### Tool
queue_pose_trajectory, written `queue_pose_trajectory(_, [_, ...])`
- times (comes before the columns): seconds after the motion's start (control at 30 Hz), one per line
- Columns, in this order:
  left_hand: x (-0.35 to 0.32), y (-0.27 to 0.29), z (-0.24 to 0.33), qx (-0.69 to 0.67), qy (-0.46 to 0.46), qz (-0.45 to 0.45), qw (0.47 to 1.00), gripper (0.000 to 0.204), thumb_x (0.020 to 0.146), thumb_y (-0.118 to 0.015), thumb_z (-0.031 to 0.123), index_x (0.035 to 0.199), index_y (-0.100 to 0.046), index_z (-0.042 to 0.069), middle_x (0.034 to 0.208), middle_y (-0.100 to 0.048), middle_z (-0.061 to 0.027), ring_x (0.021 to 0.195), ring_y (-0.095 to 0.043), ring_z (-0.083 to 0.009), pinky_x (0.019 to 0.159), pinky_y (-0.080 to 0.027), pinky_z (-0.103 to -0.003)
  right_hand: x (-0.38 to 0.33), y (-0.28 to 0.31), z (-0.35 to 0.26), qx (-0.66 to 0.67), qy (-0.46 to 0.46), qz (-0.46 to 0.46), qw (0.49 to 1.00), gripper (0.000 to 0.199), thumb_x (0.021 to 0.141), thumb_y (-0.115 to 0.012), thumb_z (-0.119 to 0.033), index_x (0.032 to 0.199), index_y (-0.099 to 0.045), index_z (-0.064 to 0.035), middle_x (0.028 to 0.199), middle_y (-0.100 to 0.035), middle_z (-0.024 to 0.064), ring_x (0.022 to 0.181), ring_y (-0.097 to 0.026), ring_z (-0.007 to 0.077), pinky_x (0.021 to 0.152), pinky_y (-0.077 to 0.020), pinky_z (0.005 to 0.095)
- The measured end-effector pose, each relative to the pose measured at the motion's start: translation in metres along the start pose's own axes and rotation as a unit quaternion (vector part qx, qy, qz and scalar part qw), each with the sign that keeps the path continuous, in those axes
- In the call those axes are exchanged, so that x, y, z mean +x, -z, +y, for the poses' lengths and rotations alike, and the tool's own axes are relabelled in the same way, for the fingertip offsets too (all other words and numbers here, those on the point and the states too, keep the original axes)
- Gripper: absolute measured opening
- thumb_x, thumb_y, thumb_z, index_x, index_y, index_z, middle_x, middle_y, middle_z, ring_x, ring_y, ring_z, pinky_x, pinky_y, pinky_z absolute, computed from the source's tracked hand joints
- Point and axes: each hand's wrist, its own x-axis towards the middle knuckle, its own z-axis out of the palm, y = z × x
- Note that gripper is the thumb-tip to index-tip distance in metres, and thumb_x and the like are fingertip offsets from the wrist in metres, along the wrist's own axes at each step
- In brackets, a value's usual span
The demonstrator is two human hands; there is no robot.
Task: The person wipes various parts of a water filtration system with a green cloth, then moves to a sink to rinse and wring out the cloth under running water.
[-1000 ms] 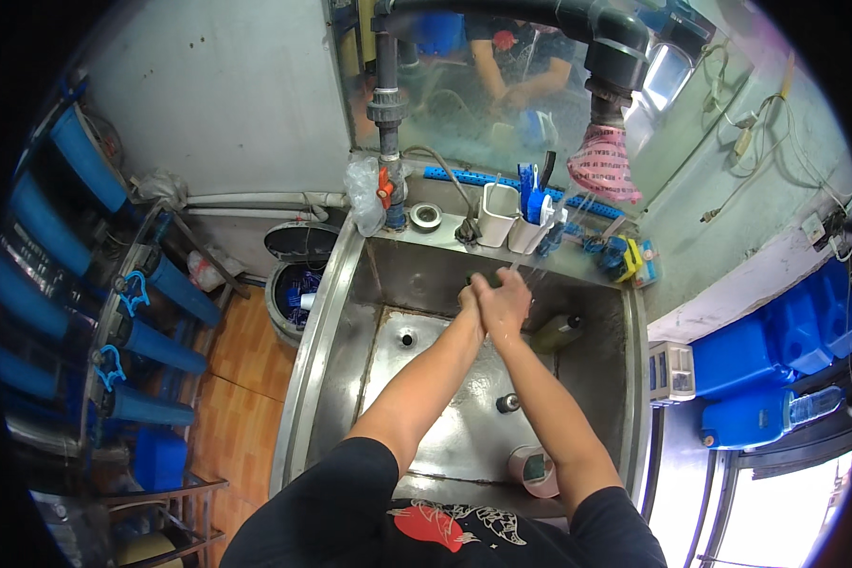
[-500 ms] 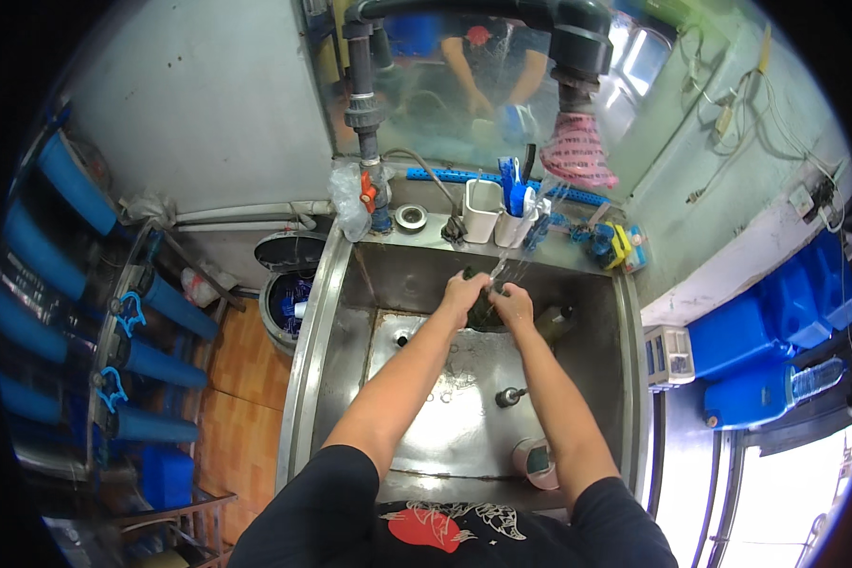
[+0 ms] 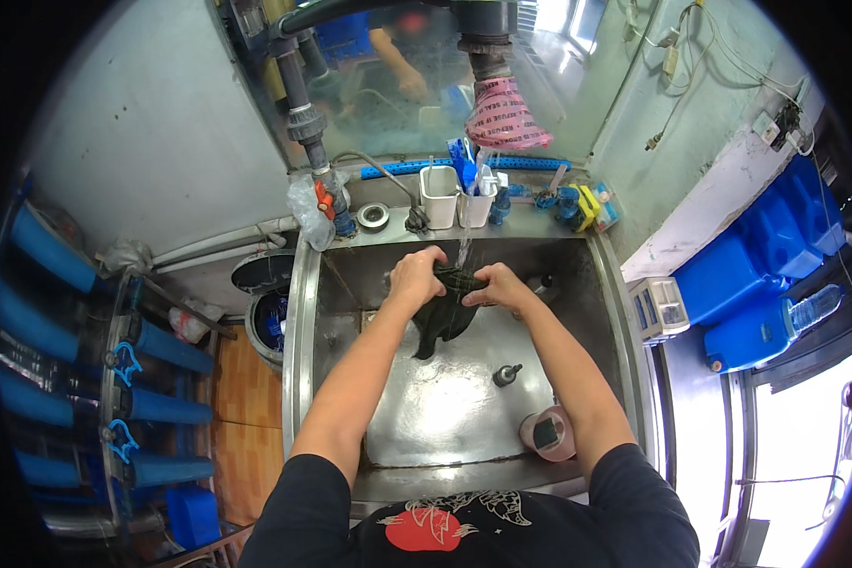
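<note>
My left hand [image 3: 417, 275] and my right hand [image 3: 495, 284] both grip a dark wet cloth [image 3: 445, 314] over a steel sink [image 3: 303, 312]. The cloth hangs down between the hands toward the sink floor. A thin stream of water [image 3: 463, 248] falls from above onto the cloth between my hands. My forearms reach up from the lower edge of the head view.
A sink plug [image 3: 506, 375] and a pink round container [image 3: 547, 433] lie on the sink floor. White cups with blue brushes [image 3: 459, 194] stand on the back ledge. A bin [image 3: 270, 322] stands left of the sink, blue cylinders [image 3: 151, 346] at far left, blue jugs [image 3: 757, 284] at right.
The view has tilted down a little. My hands stayed together at the back of the sink, and the dark cloth now hangs lower between them under the water.
</note>
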Motion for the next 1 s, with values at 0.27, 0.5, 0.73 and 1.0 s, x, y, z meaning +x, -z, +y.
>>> queue_pose_trajectory(0.27, [0.011,0.004,-0.029,-0.025,-0.041,-0.06,0.997,0.045,0.061,-0.08,0.025,0.101,-0.065,0.012,0.098,-0.068,-0.012,0.094,-0.064,-0.0307,0.08,-0.05,-0.04,-0.005,-0.002,-0.013,0.44,0.011,0.056,0.896,0.043,0.07,-0.074,0.003,0.108,-0.054,-0.004,0.1,-0.063,0.0067,0.082,-0.063,0.015,0.069,-0.0523,0.0307])
queue_pose_trajectory(0.5, [0.02,-0.008,-0.009,-0.16,-0.241,-0.089,0.953,0.05,0.056,-0.066,0.006,0.106,-0.062,0.007,0.09,-0.064,-0.0113,0.082,-0.061,-0.025,0.073,-0.049,-0.034,0.002,-0.017,-0.019,0.368,0.005,0.027,0.93,0.058,0.067,-0.07,0.006,0.122,-0.052,-0.0018,0.093,-0.064,0.0078,0.08,-0.06,0.0143,0.068,-0.049,0.0294])
queue_pose_trajectory(0.73, [0.006,0.019,-0.024,0.042,-0.052,-0.116,0.991,0.032,0.061,-0.079,0.02,0.09,-0.07,0.014,0.091,-0.069,-0.0098,0.09,-0.065,-0.0294,0.076,-0.051,-0.039,-0.001,0.009,-0.005,0.028,0.127,0.058,0.99,0.022,0.062,-0.082,-0.005,0.07,-0.062,-0.0038,0.073,-0.06,0.0005,0.07,-0.056,0.0119,0.067,-0.0446,0.0272])
queue_pose_trajectory(1.0, [0.011,0.011,-0.014,-0.108,-0.082,-0.015,0.991,0.019,0.065,-0.075,0.02,0.081,-0.073,0.011,0.073,-0.067,-0.0104,0.071,-0.065,-0.0247,0.068,-0.05,-0.035,0.011,-0.019,-0.005,0.1,0.053,0.166,0.98,0.037,0.058,-0.085,-0.01,0.081,-0.056,-0.0044,0.07,-0.056,-0.0001,0.066,-0.051,0.0113,0.065,-0.0448,0.0281])
